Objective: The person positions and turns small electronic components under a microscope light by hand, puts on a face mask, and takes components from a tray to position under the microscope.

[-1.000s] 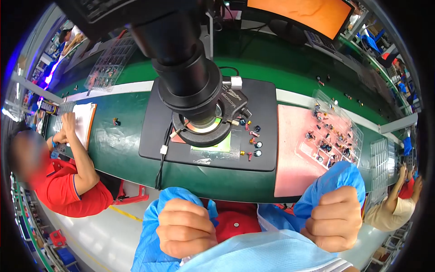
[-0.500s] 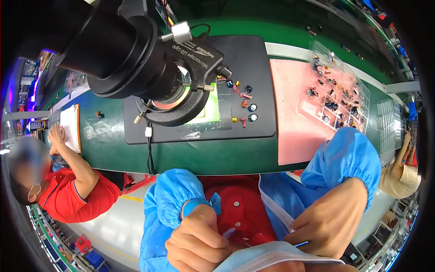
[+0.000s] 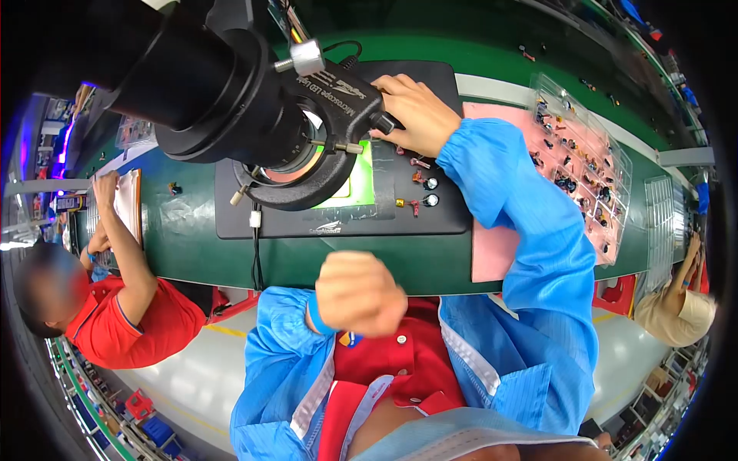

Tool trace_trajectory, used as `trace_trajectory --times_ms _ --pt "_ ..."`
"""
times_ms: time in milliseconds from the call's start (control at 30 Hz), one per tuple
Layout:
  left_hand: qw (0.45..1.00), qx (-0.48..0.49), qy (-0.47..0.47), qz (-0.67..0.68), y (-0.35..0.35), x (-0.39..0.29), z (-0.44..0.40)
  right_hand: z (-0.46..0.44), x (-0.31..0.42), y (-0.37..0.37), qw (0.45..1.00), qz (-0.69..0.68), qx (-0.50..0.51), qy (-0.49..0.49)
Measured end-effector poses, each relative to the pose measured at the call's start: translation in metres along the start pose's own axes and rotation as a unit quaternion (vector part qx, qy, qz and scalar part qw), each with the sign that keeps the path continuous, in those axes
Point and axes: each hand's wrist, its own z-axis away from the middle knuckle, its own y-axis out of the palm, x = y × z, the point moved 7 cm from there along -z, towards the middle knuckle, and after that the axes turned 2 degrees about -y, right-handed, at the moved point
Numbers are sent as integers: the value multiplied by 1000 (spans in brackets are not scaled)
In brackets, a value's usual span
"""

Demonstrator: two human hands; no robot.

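My left hand (image 3: 359, 294) hovers in front of my chest, curled into a fist and blurred by motion. Whatever it may hold is hidden. A blue band circles that wrist. My right hand (image 3: 417, 115) reaches over the black mat (image 3: 430, 223), fingers bent, right beside the black knob (image 3: 383, 121) of the microscope LED light (image 3: 338, 100). The light covers its fingertips, so their grip cannot be made out. Small components with round silvery discs (image 3: 430, 200) and red parts lie on the mat below that hand. Under the ring light sits a bright yellow-green patch (image 3: 361, 184).
A pink mat (image 3: 492, 257) at right bears clear compartment trays (image 3: 621, 165) with many small components. The microscope (image 3: 207, 84) overhangs the mat from the upper left. A cable (image 3: 257, 253) hangs off the green bench (image 3: 369, 269). Co-workers sit at left (image 3: 123, 315) and far right (image 3: 676, 315).
My right hand has moved from my collar up and forward to the microscope light. The left hand has come up from the collar to in front of my chest. The jacket front now hangs wider open.
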Motion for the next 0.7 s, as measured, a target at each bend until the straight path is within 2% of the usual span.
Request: trace_trajectory --times_ms 67,133,200,233,267,300,333,367,400,433,467,533,667,700 --pt "971 19 -199 -127 -6 30 3 -3 -6 3 1000 -1 9 7" --pt "939 -50 -284 -189 -19 52 12 -3 -7 2 1000 -21 2 -5" --pt "916 -118 -284 -257 -34 58 10 -4 -7 5 1000 -11 -5 -12" --pt "901 -106 -325 -268 -42 68 22 -5 -2 1 997 -29 -50 -43" --pt "898 -104 -334 -267 -50 73 28 -4 3 -6 992 -46 -95 -73" --pt "897 -137 -344 -240 -57 77 33 -8 13 -7 993 -68 -36 -85" --pt "895 -168 -353 -212 -62 82 39 -7 31 -16 981 -124 -86 -117" --pt "903 -190 -350 -161 -65 90 45 -2 42 -16 972 -213 -85 -58" --pt "905 -183 -359 -140 -66 94 46 3 47 7 977 -124 -107 -133" --pt "903 -195 -375 -79 -66 95 46 2 67 8 984 -72 -82 -140" --pt "897 -204 -392 -19 -65 94 46 8 84 13 984 -17 39 -173" --pt "897 -240 -370 22 -66 91 42 14 97 4 958 -70 -124 -250" --pt "900 -228 -372 24 -73 90 43 17 96 -3 959 -72 -149 -231" --pt "893 -232 -384 -35 -76 91 48 15 92 -3 971 -19 -120 -206"
